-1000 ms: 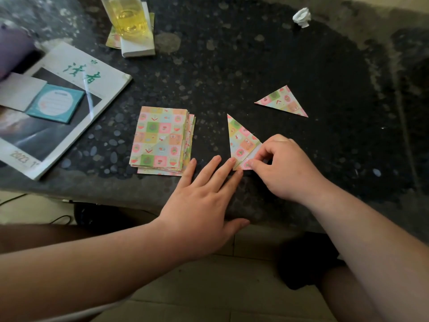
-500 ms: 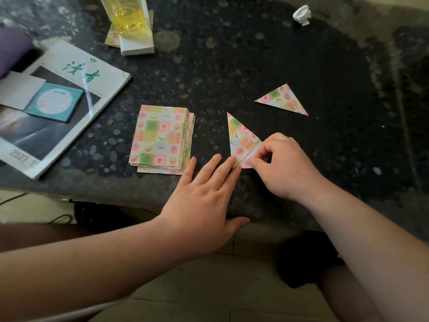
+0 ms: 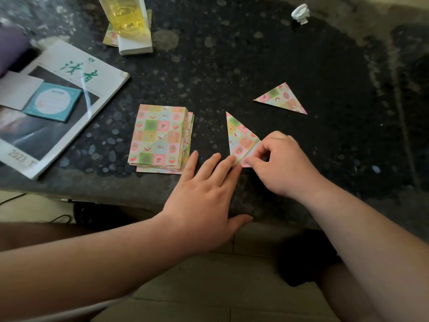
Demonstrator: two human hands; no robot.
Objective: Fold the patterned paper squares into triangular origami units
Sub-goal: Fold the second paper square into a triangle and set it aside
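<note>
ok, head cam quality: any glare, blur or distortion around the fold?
Head view: a white glare streak crosses the magazine; the half-folded paper between the left hand and the right hand is sharp and evenly lit, with only soft shadows; wide-angle stretch enlarges the forearms at the bottom.

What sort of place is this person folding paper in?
Likely a home: a pebble-inlaid stone table bearing a magazine, a glass of yellow liquid on a notepad, and the half-folded paper, with tiled floor below.
</note>
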